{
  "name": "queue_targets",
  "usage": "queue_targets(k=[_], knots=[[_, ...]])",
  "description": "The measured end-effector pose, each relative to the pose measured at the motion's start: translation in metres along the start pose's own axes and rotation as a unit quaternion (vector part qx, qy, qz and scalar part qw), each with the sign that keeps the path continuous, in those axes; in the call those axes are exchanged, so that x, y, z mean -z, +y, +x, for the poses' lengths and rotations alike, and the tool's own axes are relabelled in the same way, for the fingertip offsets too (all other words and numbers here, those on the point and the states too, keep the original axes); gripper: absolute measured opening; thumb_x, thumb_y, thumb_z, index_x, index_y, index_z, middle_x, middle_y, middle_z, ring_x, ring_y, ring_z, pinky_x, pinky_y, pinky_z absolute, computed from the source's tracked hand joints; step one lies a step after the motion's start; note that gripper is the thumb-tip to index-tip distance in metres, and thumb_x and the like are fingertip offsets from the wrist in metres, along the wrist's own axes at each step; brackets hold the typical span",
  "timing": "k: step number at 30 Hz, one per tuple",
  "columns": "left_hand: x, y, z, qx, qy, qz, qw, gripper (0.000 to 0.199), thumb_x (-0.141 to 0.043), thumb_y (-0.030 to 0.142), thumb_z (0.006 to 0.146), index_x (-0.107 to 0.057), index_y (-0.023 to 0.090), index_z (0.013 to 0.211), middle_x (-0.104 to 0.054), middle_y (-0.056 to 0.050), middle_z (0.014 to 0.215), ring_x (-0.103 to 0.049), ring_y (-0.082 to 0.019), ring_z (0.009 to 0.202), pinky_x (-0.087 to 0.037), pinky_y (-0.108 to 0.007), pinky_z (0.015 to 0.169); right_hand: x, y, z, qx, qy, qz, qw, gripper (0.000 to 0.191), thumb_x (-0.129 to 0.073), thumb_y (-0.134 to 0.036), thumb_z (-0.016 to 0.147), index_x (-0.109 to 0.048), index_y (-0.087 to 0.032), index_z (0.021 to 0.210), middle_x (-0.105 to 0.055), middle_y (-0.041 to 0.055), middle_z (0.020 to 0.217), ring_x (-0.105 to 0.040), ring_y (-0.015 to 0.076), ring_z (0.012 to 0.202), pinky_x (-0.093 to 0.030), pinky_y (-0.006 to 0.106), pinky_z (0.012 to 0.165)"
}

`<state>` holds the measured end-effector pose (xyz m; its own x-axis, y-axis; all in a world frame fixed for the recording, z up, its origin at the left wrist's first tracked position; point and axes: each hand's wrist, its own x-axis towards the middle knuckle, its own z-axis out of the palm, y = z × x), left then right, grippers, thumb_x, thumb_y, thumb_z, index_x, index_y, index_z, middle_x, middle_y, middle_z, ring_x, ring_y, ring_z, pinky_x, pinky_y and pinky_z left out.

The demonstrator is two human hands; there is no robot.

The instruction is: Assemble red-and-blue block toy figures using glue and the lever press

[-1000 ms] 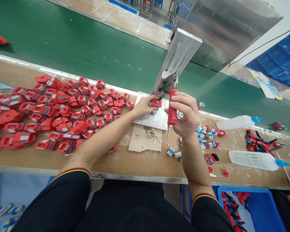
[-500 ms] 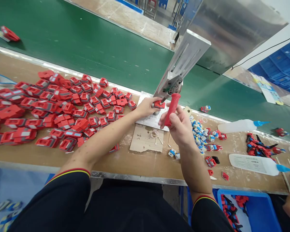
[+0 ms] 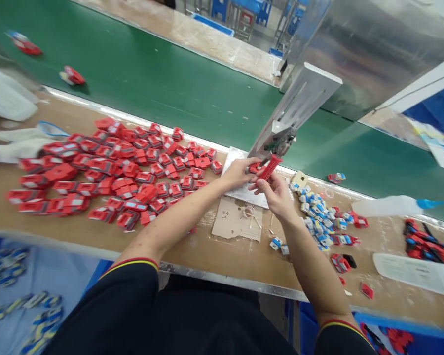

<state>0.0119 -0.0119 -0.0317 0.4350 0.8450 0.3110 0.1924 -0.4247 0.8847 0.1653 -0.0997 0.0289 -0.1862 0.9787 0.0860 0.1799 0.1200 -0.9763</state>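
My left hand (image 3: 240,173) holds a red toy part (image 3: 254,168) under the head of a small hand press, its fingers closed around the part's left side. The press's toggle clamp (image 3: 281,142) is mounted on a slanted slotted metal bracket (image 3: 298,106). My right hand (image 3: 277,195) is closed at the lower end of the clamp's ribbed red handle (image 3: 271,166), with the thumb in front. A metal base plate (image 3: 234,157) lies under both hands. The contact between the press tip and the part is too small to make out.
Many red-and-grey parts (image 3: 126,167) lie in a heap on the left. Small blue-and-white pieces (image 3: 320,217) are piled right, near a white squeeze bottle (image 3: 387,206). Cardboard (image 3: 225,224) holds cotton swabs. A green conveyor belt (image 3: 192,79) runs behind, carrying red toys (image 3: 73,75).
My right hand and the red handle have tipped toward the press and closer to my left hand. The view has swung left. A toy on the belt has moved right.
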Motion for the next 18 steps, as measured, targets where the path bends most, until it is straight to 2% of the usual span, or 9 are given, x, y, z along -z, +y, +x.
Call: queue_targets(k=[3, 6, 11, 14, 16, 18], knots=[[0.004, 0.003, 0.003, -0.006, -0.022, 0.036, 0.999, 0.051, -0.076, 0.013, 0.083, -0.076, 0.016, 0.134, -0.085, -0.008, 0.112, -0.078, -0.022, 0.098, -0.060, -0.033, 0.090, 0.002, 0.005, 0.000, 0.009, 0.024, -0.025, 0.999, 0.045, -0.076, -0.065, 0.091, -0.068, -0.023, 0.107, -0.077, 0.0048, 0.094, -0.075, 0.0187, 0.073, -0.062, 0.032, 0.061], [0.010, 0.006, 0.004, -0.017, -0.033, 0.075, 0.996, 0.051, -0.077, 0.013, 0.085, -0.075, 0.016, 0.135, -0.084, -0.011, 0.120, -0.078, -0.025, 0.109, -0.059, -0.035, 0.099, 0.003, 0.010, -0.003, 0.017, 0.047, -0.037, 0.998, 0.043, -0.075, -0.062, 0.091, -0.070, -0.024, 0.111, -0.078, 0.0062, 0.100, -0.076, 0.0199, 0.074, -0.062, 0.033, 0.060], [0.012, 0.010, 0.004, -0.022, -0.034, 0.111, 0.993, 0.054, -0.071, 0.007, 0.088, -0.070, 0.016, 0.141, -0.081, -0.013, 0.130, -0.076, -0.026, 0.121, -0.058, -0.038, 0.108, 0.006, 0.015, -0.039, 0.057, 0.127, -0.041, 0.989, 0.046, -0.082, -0.049, 0.089, -0.066, -0.030, 0.128, -0.077, 0.0094, 0.124, -0.080, 0.0217, 0.087, -0.064, 0.033, 0.063], [0.008, 0.011, 0.005, -0.016, -0.041, 0.113, 0.993, 0.054, -0.067, 0.002, 0.086, -0.070, 0.011, 0.140, -0.080, -0.016, 0.132, -0.075, -0.027, 0.123, -0.058, -0.040, 0.111, 0.013, 0.017, -0.066, 0.074, 0.173, -0.062, 0.980, 0.032, -0.080, -0.042, 0.093, -0.069, -0.029, 0.120, -0.078, 0.0079, 0.116, -0.080, 0.0205, 0.085, -0.064, 0.032, 0.065], [0.010, 0.014, 0.002, -0.015, -0.048, 0.106, 0.993, 0.057, -0.067, 0.003, 0.085, -0.068, 0.010, 0.142, -0.077, -0.018, 0.136, -0.073, -0.029, 0.126, -0.056, -0.043, 0.114, 0.021, 0.015, -0.077, 0.093, 0.170, -0.115, 0.974, 0.021, -0.077, -0.039, 0.095, -0.072, -0.027, 0.112, -0.079, 0.0061, 0.106, -0.078, 0.0194, 0.080, -0.063, 0.033, 0.066], [0.024, 0.019, -0.007, -0.020, -0.045, 0.102, 0.993, 0.063, -0.070, 0.006, 0.084, -0.063, 0.013, 0.147, -0.070, -0.019, 0.147, -0.067, -0.032, 0.134, -0.052, -0.048, 0.119, 0.031, 0.010, -0.082, 0.121, 0.147, -0.182, 0.965, 0.017, -0.075, -0.036, 0.095, -0.074, -0.026, 0.109, -0.078, 0.0049, 0.099, -0.075, 0.0184, 0.076, -0.061, 0.033, 0.066]])
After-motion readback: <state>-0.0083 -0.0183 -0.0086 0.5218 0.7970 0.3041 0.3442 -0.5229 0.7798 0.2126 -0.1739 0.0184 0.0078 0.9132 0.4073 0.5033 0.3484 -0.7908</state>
